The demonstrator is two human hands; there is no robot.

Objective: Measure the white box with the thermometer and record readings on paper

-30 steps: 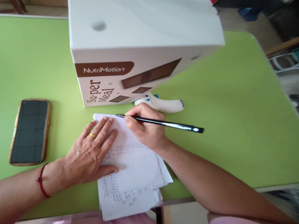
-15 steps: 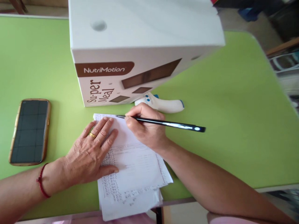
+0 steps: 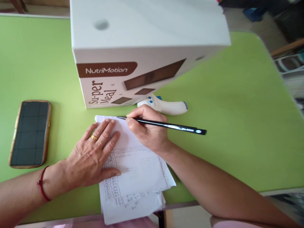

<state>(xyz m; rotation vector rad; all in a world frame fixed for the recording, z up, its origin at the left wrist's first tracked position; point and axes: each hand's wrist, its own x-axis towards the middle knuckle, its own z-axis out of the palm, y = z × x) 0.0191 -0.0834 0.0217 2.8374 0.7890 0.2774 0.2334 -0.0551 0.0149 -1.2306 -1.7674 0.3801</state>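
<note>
Several sheets of paper (image 3: pixel 140 171) lie in a loose stack at the table's near edge, with handwriting along the left side and faint print across the middle. My left hand (image 3: pixel 95 155) rests flat on their left part, fingers spread, a gold ring on one finger. In my right hand (image 3: pixel 149 126) is a slim black pen (image 3: pixel 180 126), pinched near its tip. The tip touches or hovers just over the paper's top edge; I cannot tell which. The pen's back end points right.
A large white NutriMotion box (image 3: pixel 147 25) stands behind the papers. Against its base lies a white and blue handheld thermometer (image 3: pixel 172 107), partly hidden by the box and my right hand. A phone (image 3: pixel 30 134) in a gold-edged case lies left on the green table (image 3: pixel 237 110).
The pen's back end has shifted slightly left and the pen has turned a little in my right fingers. My left hand and the papers have stayed put.
</note>
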